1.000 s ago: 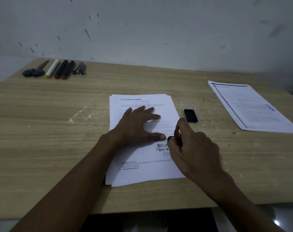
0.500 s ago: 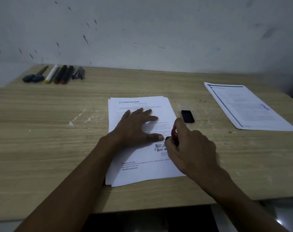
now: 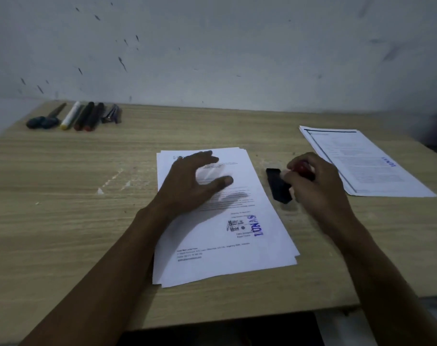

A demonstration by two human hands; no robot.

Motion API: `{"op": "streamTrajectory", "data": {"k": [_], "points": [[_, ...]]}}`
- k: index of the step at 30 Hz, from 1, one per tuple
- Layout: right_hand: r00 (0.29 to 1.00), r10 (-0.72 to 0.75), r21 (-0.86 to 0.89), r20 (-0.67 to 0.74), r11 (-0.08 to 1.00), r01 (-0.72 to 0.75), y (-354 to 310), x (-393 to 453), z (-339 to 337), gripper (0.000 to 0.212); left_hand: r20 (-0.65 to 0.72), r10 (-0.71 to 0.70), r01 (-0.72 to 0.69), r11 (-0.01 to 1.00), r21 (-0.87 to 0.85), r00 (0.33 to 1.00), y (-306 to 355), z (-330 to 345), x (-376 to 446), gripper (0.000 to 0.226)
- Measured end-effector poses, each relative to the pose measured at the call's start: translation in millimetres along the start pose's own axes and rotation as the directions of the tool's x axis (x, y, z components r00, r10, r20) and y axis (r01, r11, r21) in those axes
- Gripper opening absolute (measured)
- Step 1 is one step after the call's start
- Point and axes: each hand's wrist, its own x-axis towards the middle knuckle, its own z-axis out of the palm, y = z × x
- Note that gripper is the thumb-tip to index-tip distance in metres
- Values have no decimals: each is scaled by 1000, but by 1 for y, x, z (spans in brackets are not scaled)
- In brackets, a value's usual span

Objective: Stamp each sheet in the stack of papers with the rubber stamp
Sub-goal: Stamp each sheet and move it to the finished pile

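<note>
The lone head view looks forward and down, close over the table (image 3: 62, 221), facing the wall (image 3: 237, 46).

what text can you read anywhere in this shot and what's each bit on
"LUNAS": blue stamp mark running sideways on the top sheet of the centre stack.
A blue stamp mark on the right-hand stack looks like the same word, but it is too small to confirm.
Printed body text, the seal beside the stamp mark and the footer lines on the top sheet: too blurred to read.
Pens at the far left: no legible labels.
</note>
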Motion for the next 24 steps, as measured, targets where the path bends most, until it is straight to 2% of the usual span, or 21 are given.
{"op": "streamTrajectory", "data": {"k": [3, 6, 17, 24], "points": [[999, 20, -54, -41, 998, -22, 12, 20, -3, 8, -186, 5, -12, 999, -38, 983, -3, -8, 2, 41], [999, -3, -121, -45, 993, -3, 15, 33, 2, 10, -268, 4, -12, 1000, -27, 964, -10, -11, 5, 33], [999, 40, -384, 15, 923, -31, 11, 58, 27, 21, -315, -42, 22, 997, -69, 948, -19, -13, 6, 27], [999, 30, -380, -37, 924, -42, 14, 58, 27, 21, -313, -48, 28, 997, -69, 949, -18, -15, 7, 28]]}}
